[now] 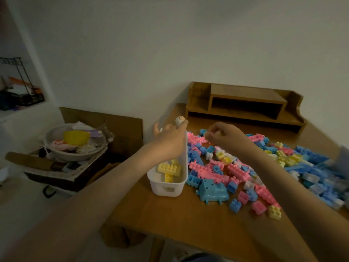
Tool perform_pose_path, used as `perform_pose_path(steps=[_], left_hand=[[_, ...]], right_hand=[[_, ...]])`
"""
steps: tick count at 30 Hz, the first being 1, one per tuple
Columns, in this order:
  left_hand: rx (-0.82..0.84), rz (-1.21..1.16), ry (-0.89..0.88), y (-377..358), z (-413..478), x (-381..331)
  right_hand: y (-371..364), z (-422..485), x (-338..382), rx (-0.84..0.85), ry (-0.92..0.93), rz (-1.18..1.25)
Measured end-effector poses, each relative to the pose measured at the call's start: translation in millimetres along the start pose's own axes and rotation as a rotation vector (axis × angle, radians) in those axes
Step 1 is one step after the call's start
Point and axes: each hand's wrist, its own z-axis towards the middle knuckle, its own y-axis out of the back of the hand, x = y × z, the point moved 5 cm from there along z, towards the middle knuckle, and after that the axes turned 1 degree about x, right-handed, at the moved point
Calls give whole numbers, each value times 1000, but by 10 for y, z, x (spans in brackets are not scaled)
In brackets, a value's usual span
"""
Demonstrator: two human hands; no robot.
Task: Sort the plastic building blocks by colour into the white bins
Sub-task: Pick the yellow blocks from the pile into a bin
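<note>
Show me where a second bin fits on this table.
Bare table in front, between the white bin, the block pile and the near edge. A thin strip runs below the wooden shelf. The middle and right are crowded with blocks.

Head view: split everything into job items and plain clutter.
Job: white bin, yellow blocks in it, mixed block pile, small white piece pinched by left hand.
Clutter: wooden desk shelf, bowl of oddments, cardboard sheet, wire rack.

Pink, blue, yellow block heap (236, 171) beside white bin (166, 189) of yellow bricks (169, 168)
</note>
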Motion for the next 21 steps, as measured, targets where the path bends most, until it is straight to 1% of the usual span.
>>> perform_pose_path(steps=[2, 4, 6, 8, 10, 11, 13, 14, 16, 18, 20, 21], left_hand=[[-76, 89, 89, 129, -20, 84], [-93, 107, 151, 220, -20, 169], [-92, 78, 205, 290, -24, 278], [-106, -7, 221, 383, -40, 378], [-125, -128, 188, 492, -51, 408], [-125, -151, 167, 525, -44, 395], [-100, -136, 136, 529, -39, 308], [-83, -126, 118, 501, -25, 243], [-80, -147, 48, 422, 35, 105], [-121, -251, -47, 377, 119, -66], [-157, -319, -121, 340, 226, -260], [-144, -309, -159, 294, 292, -367]], right_hand=[[-82, -68, 312, 47, 40, 268], [-225, -92, 528, 121, 40, 340], [-405, -83, 644, 209, 8, 355], [-552, -59, 680, 264, -69, 383], [-652, -24, 694, 309, -119, 384], [-699, -7, 684, 347, -134, 352], [-757, 31, 608, 410, -127, 261], [-741, 35, 569, 416, -103, 245], [-616, 36, 473, 371, -10, 238], [-396, 54, 291, 260, 42, 225], [-149, 127, -51, 129, 3, 135], [-20, 171, -254, 63, -33, 21]])
